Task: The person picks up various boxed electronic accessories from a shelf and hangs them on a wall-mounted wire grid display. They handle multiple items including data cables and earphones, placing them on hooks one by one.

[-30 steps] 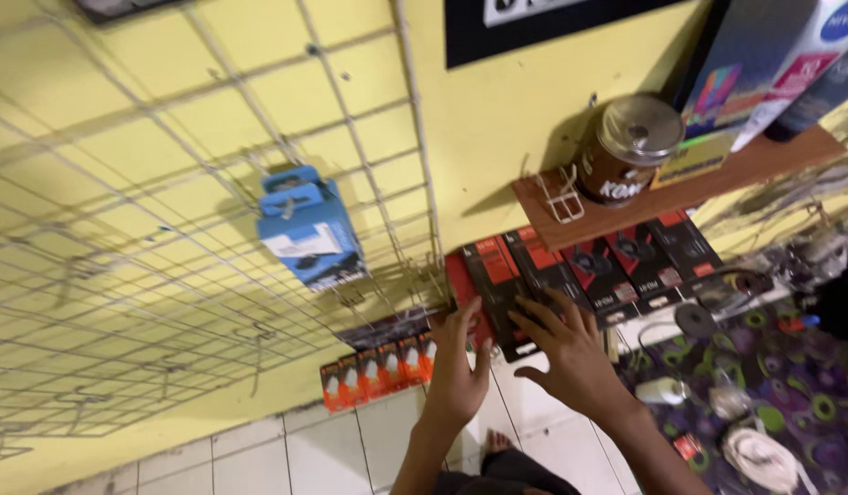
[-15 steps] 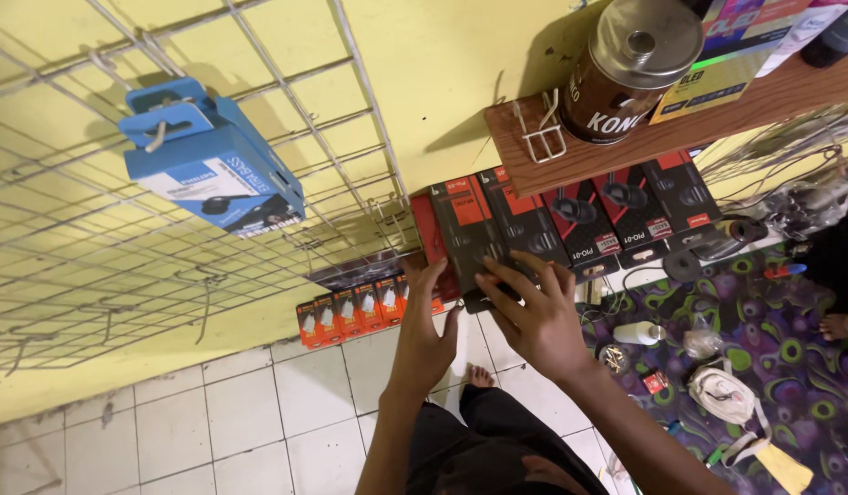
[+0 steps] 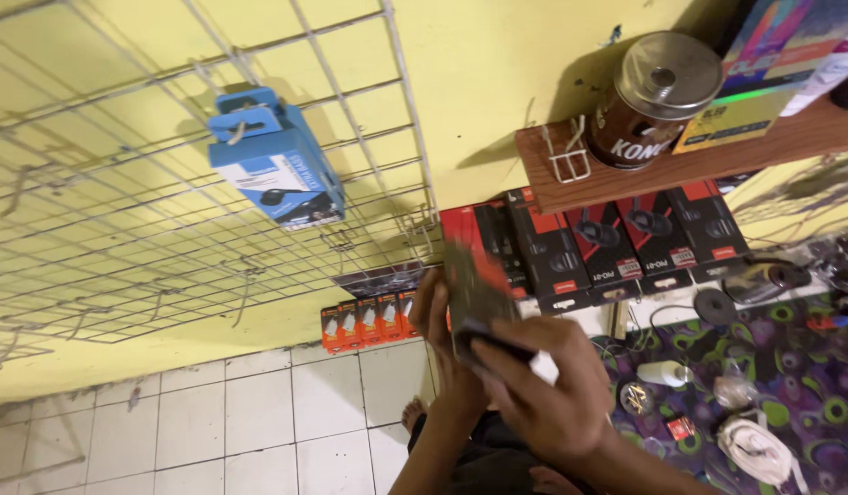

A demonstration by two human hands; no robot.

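1. The right hand point(image 3: 547, 399) grips a red and black box point(image 3: 474, 293).
2. The left hand point(image 3: 437, 316) holds the box too, at its 9 o'clock side.
3. More boxes point(image 3: 607, 243) stand at 2 o'clock.

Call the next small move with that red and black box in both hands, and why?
Probably lift the red and black box toward a bare hook on the wire grid. Both the left hand and right hand grip it, blurred, clear of the row of matching boxes below the shelf.
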